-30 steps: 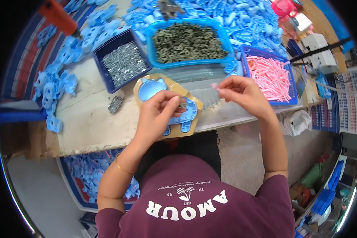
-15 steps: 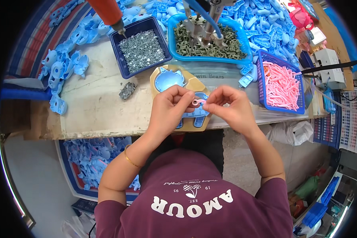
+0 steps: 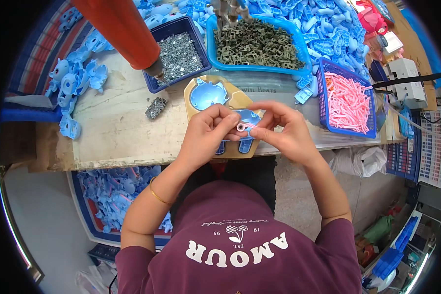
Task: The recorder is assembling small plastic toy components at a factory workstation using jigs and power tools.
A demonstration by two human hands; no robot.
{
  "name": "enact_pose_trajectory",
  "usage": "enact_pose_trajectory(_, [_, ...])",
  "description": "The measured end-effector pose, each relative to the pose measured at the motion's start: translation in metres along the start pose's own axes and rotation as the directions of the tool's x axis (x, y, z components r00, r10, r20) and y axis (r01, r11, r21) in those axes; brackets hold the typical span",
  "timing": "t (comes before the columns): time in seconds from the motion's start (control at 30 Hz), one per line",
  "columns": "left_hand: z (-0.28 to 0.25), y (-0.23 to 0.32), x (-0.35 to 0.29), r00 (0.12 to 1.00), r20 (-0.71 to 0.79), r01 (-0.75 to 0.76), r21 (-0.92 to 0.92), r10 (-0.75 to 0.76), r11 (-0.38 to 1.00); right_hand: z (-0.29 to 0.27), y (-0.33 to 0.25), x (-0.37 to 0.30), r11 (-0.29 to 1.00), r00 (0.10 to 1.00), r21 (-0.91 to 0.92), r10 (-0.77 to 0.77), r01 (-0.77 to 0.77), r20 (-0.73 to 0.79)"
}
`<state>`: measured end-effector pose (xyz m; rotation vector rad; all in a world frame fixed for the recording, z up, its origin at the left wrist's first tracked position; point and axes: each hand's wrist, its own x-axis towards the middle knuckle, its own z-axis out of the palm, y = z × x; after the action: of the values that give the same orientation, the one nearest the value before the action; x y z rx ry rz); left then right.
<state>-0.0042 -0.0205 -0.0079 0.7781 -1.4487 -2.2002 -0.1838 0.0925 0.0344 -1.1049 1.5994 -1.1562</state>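
My left hand (image 3: 212,130) and my right hand (image 3: 285,131) are close together above a tan fixture (image 3: 245,98). Between them is a small pink plastic part with a ring-shaped end (image 3: 241,127). The left thumb and fingers pinch it near the ring, while the right thumb and index finger close on its other end. Beneath the hands, the fixture holds a round blue toy shell half (image 3: 208,94) and a blue body half with legs (image 3: 245,145); my fingers partly cover the body half.
An orange power screwdriver (image 3: 127,36) hangs over a dark blue bin of screws (image 3: 201,46). Behind are a blue tray (image 3: 306,54) of dark green parts and piled blue toy parts (image 3: 328,29). A blue basket (image 3: 323,105) holds pink strips; a screw clump (image 3: 156,108) lies left.
The orange screwdriver now hangs lower and looks larger over the screw bin. The metal machine head above the green parts has shifted up in the picture. The pink part's ring is turned more toward view.
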Motion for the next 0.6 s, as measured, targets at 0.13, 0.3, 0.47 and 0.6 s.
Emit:
enact_pose_trajectory(0.13, [-0.009, 0.0, -0.002, 0.998, 0.064, 0.008, 0.018, -0.009, 1.0, 0.004, -0.002, 0.001, 0.953, 0.983, -0.251, -0.147, 0.171, 0.111])
enact_pose_trajectory(0.3, [-0.019, 0.017, -0.006, 0.998, 0.058, -0.012, 0.203, 0.0, 0.979, 0.018, -0.003, 0.012, 0.767, 0.932, -0.533, -0.334, 0.357, 0.142])
enact_pose_trajectory(0.47, [-0.042, 0.022, -0.011, 0.951, -0.161, -0.115, 0.609, 0.265, 0.784, 0.037, 0.015, 0.029, 0.646, 0.876, -0.62, -0.457, 0.446, 0.154])
enact_pose_trajectory(0.6, [-0.051, 0.019, -0.017, 0.88, -0.114, -0.238, 0.734, 0.461, 0.636, 0.047, 0.025, 0.037, 0.61, 0.879, -0.663, -0.447, 0.435, 0.166])
